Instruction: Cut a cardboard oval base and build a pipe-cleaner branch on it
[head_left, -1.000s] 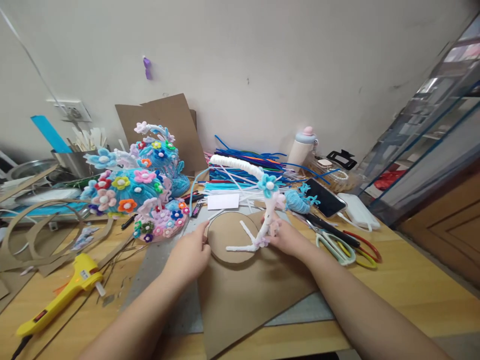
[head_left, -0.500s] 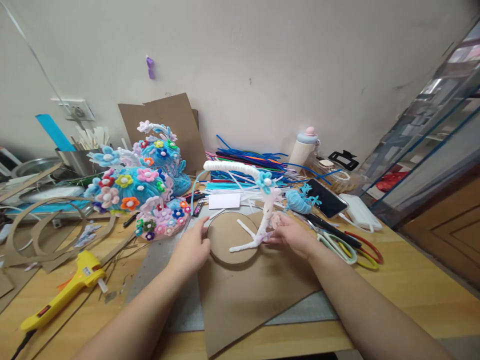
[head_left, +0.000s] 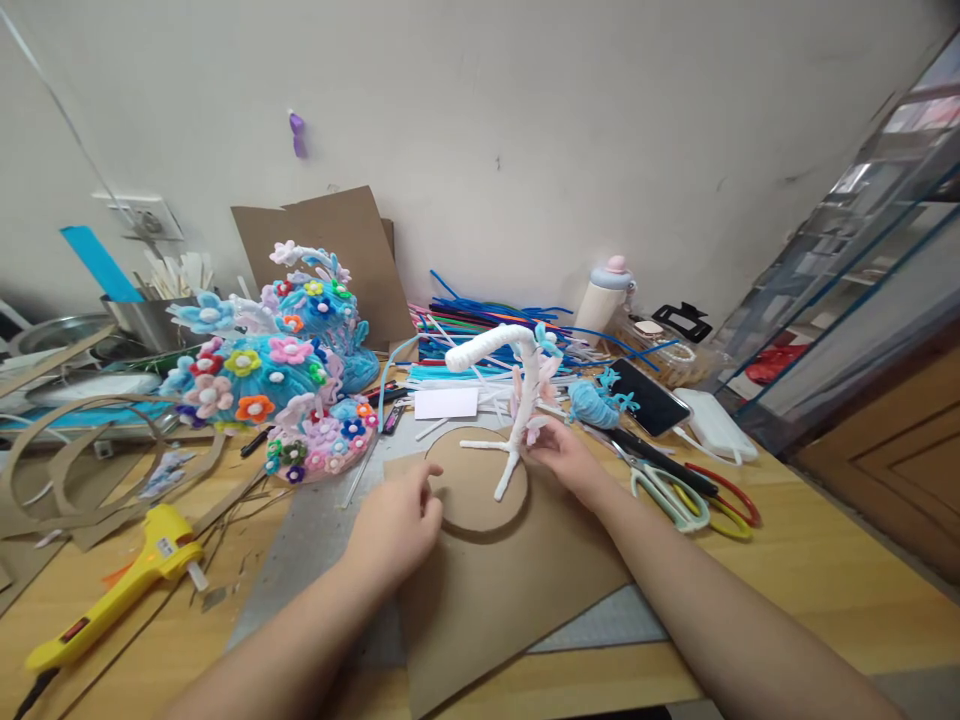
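Note:
A white wrapped stem [head_left: 529, 385], bent over at the top and split into feet at the bottom, stands over a round cardboard disc [head_left: 480, 515]. Pale pink blossoms and one blue flower [head_left: 549, 340] are fixed along it. My right hand [head_left: 562, 460] grips the stem low down, near a pink blossom; its fingertips are partly hidden behind it. At the disc's left edge is my left hand [head_left: 397, 515], with thumb and forefinger apart and nothing between them. Under the disc lies a larger cardboard sheet [head_left: 517, 610].
A yellow glue gun [head_left: 124, 585] lies at left, near flower-covered blue pieces [head_left: 262, 370]. Pipe cleaners [head_left: 480, 335] are heaped along the wall. To the right are blue yarn [head_left: 592, 402], scissors [head_left: 675, 500], a phone [head_left: 649, 395] and a bottle [head_left: 602, 300].
The stem has turned in my right hand, so its bent top is shorter in view and its feet point differently. My left hand has shifted slightly right and down, its fingers loosened from the disc's edge.

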